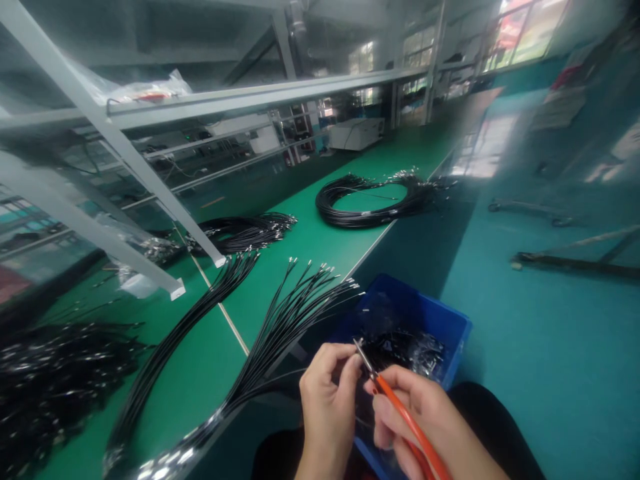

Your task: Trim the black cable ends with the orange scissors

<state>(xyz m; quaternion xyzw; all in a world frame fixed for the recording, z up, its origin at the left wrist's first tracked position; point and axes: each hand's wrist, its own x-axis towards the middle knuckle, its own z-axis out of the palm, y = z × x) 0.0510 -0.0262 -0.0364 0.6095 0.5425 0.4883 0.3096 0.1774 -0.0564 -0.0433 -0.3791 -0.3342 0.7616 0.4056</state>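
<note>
My left hand [330,380] is closed in a pinch on the end of a thin black cable, which runs to it from the bundle at its left. The pinched tip is mostly hidden by the fingers. Wrapped around a pair of orange-handled pliers [407,417], my right hand [425,407] points the slim metal jaws at the left fingertips. Beside the left hand, a black cable bundle [245,373] fans out over the green table's edge, its many ends tipped with metal. Under both hands sits a blue bin [457,333] with black pieces and clear plastic in it.
Coiled black cables [360,217] lie farther along the green table [300,250], with another bundle [240,230] near the rack's legs. A dark heap of cables [65,380] fills the left. The grey metal rack [165,200] rises from the table. A wheeled frame [575,263] stands at right.
</note>
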